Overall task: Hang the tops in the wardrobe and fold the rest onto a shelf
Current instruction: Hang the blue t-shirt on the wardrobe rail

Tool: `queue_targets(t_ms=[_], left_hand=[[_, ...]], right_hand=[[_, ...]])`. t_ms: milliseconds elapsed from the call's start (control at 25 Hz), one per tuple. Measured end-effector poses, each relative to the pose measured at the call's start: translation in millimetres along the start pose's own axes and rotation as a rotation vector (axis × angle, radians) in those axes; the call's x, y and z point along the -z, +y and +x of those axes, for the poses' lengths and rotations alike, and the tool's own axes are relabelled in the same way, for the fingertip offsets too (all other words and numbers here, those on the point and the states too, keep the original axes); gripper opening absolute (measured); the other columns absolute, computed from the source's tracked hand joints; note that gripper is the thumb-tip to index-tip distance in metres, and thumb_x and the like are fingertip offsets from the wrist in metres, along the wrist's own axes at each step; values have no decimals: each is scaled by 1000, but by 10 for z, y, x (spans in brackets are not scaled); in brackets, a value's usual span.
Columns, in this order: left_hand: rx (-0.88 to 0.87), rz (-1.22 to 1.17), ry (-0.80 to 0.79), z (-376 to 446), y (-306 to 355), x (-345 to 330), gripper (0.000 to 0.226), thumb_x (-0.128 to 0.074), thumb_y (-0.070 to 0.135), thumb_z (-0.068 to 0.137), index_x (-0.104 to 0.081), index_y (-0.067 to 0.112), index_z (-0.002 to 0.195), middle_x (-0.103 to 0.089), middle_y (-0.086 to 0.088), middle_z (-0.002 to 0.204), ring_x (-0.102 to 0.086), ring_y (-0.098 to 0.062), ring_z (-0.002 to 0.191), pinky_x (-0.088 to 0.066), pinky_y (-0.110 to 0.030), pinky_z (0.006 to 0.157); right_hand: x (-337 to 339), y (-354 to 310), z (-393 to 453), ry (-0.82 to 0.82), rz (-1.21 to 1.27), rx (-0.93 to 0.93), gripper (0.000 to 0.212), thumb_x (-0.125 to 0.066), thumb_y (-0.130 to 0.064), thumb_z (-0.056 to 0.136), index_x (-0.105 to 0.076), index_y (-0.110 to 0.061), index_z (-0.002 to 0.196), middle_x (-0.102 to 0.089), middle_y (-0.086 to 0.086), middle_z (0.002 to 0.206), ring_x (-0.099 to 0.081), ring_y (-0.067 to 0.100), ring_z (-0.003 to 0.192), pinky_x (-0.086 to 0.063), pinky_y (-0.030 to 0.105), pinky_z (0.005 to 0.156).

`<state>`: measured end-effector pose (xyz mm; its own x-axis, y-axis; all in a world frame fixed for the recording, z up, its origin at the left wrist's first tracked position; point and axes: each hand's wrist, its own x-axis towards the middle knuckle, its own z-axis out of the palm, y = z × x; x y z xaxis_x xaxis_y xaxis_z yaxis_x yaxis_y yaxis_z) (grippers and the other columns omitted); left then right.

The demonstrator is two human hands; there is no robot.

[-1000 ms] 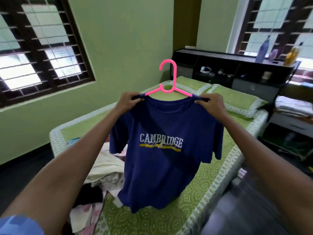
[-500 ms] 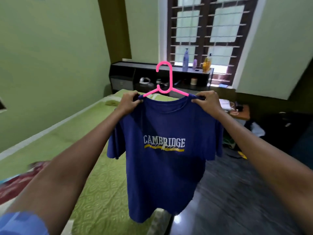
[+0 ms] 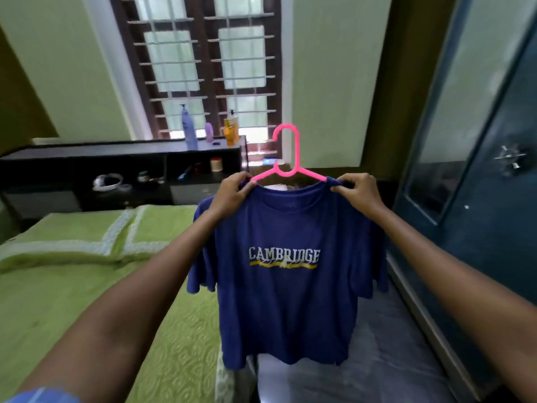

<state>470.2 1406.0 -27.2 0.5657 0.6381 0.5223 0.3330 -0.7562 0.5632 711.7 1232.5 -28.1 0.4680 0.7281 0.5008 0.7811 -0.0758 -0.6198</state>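
Blue T-shirt (image 3: 286, 274) on pink hanger (image 3: 286, 167), shoulders pinched by left hand (image 3: 232, 193) and right hand (image 3: 359, 193), right of green bed (image 3: 72, 286).

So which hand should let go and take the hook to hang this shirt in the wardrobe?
Probably the right hand. Both hands grip the blue T-shirt at its shoulders on the pink hanger, but the blue wardrobe door stands on the right side; the left hand can keep its grip.

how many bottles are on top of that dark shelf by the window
3, standing in a row on the shelf before the window: a tall purple bottle on the left, a small purple one in the middle, an orange one on the right. None looks hidden.
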Motion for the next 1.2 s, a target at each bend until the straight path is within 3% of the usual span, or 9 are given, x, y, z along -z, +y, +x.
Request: queue_targets(t_ms=[160, 320, 480, 600, 800, 1000, 1080, 1120, 1200], left_hand=[[-150, -30, -123, 1145, -45, -768, 21, -58, 15, 89, -62, -4, 99, -62, -20, 90, -53, -25, 79, -39, -34, 76], [-289, -62, -183, 1889, 114, -1602, 20, -54, 17, 92, -60, -3, 94, -59, -21, 89, -54, -31, 84, -31, -27, 71], [-365, -141, -130, 2537, 298, -2619, 18, -52, 15, 93, -58, -1, 90, -58, -18, 89, -55, -35, 82, -39, -40, 72], [-443, -171, -110, 3055, 497, -3326, 18, -53, 19, 93, -59, 2, 91, -60, -14, 89, -55, -30, 79, -41, -42, 71], [-497, -296, -202, 3876, 921, -4308, 20, -56, 27, 90, -60, 8, 85, -54, -3, 78, -53, -24, 73, -35, -35, 67], [-568, -422, -285, 4352, 1203, -5160, 19, -54, 26, 92, -61, 9, 88, -58, -4, 83, -52, -21, 79, -27, -30, 71], [-618, -474, -334, 4538, 1271, -5504, 18, -55, 26, 92, -61, 9, 88, -59, -5, 84, -54, -23, 81, -27, -30, 72], [-643, -506, -365, 4636, 1310, -5665, 18, -55, 25, 92, -61, 9, 87, -59, -5, 84, -55, -24, 82, -27, -31, 72], [-705, -565, -420, 4796, 1400, -5949, 19, -54, 26, 91, -60, 9, 84, -58, -5, 84, -55, -25, 82, -29, -31, 72]], right_hand=[[212, 583, 556, 119, -44, -162, 12, -75, -12, 75, -74, -4, 84, -69, 10, 75, -56, 15, 69, -39, 24, 59], [432, 1174, 858, 242, -88, -271, 8, -74, -8, 74, -73, -3, 79, -65, 7, 68, -50, -1, 59, -37, 16, 56], [723, 1908, 1223, 332, -144, -368, 7, -74, -6, 74, -72, 1, 76, -65, 15, 68, -49, 13, 64, -35, 16, 55], [985, 2501, 1536, 396, -188, -391, 7, -74, -6, 73, -71, 0, 74, -66, 16, 69, -49, 13, 65, -33, 11, 53], [1441, 3228, 1885, 449, -242, -500, 4, -73, -7, 75, -72, -3, 74, -65, 9, 68, -49, 6, 63, -36, 16, 56], [1799, 3653, 2054, 408, -267, -635, 7, -69, -9, 80, -70, -3, 76, -62, 5, 70, -50, 9, 64, -37, 25, 63], [1911, 3770, 2113, 535, -165, -721, 9, -64, -6, 84, -70, 0, 83, -66, 12, 78, -56, 7, 67, -39, 27, 69], [1974, 3854, 2140, 652, -232, -723, 10, -63, -5, 83, -70, 2, 87, -66, 18, 86, -60, 14, 74, -41, 28, 71], [2105, 4050, 2182, 761, -665, -750, 19, -68, -8, 79, -68, 0, 96, -62, 21, 102, -57, 30, 95, -42, 33, 82]])
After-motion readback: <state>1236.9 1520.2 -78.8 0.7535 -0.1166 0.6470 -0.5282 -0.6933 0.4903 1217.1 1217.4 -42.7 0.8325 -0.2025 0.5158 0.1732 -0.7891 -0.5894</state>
